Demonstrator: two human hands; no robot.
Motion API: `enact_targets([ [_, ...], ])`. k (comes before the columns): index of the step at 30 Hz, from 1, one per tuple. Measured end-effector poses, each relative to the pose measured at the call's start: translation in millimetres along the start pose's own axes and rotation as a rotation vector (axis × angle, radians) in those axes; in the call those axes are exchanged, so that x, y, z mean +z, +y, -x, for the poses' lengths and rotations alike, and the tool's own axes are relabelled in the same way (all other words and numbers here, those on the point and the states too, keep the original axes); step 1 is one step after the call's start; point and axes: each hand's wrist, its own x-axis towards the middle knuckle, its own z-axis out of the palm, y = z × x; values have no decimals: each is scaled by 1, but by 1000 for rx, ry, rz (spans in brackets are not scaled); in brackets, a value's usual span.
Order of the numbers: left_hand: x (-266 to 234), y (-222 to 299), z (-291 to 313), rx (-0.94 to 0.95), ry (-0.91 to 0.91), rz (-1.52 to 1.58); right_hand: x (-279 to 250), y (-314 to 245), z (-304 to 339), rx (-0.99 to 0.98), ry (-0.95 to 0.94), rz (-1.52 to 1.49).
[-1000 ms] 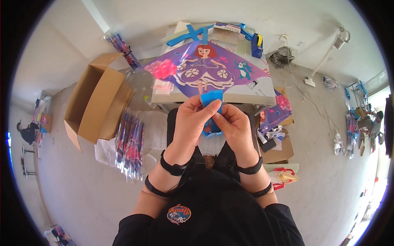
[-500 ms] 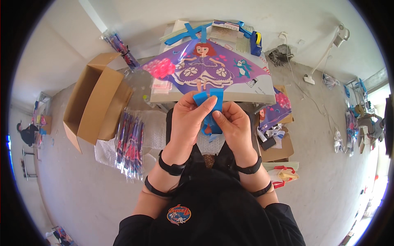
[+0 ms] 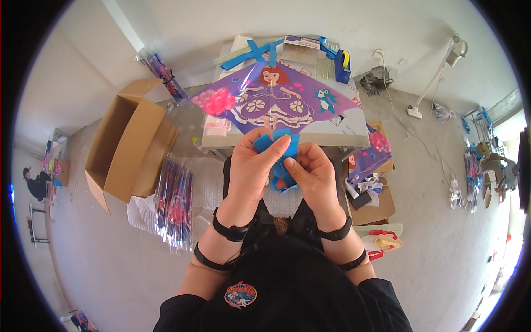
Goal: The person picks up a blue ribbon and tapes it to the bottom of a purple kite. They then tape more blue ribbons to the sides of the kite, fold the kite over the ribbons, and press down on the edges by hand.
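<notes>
Just off the table's near edge, a folded blue ribbon strip (image 3: 290, 145) is pinched between my two hands. My left hand (image 3: 255, 157) presses it with the thumb on top and fingers beneath. My right hand (image 3: 312, 171) grips the same strip lower down, thumb against its edge. More blue material hangs below my fingers above my lap; its far end is partly hidden. Beyond my hands a purple kite (image 3: 271, 97) printed with a red-haired princess lies flat on the table (image 3: 354, 124), its tip near my fingertips.
At the table's back are blue strips (image 3: 243, 58), a small box (image 3: 301, 47) and a blue tape dispenser (image 3: 342, 66). An open carton (image 3: 127, 141) and several bagged kites (image 3: 176, 193) stand left. A smaller carton (image 3: 376, 207) sits right. Farther right stands a white fan-like device (image 3: 456, 50).
The two upright ends of the blue strip have come together and sit lower between my fingers. My view has tilted slightly, so the table appears lower. Both hands keep their grip.
</notes>
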Motion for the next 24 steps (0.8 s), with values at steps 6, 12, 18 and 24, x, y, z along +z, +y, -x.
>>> enact_targets([
  [6,5,3,1,-36,7,133,2,3,0,4,17,6],
  [12,3,-1,-1,-73,62,268,1,10,-4,-19,57,-37],
  [18,9,7,2,-149,-5,129,-3,13,-6,-38,79,-55],
  [24,-4,-24,3,-237,17,121,-7,26,-12,-88,149,32],
])
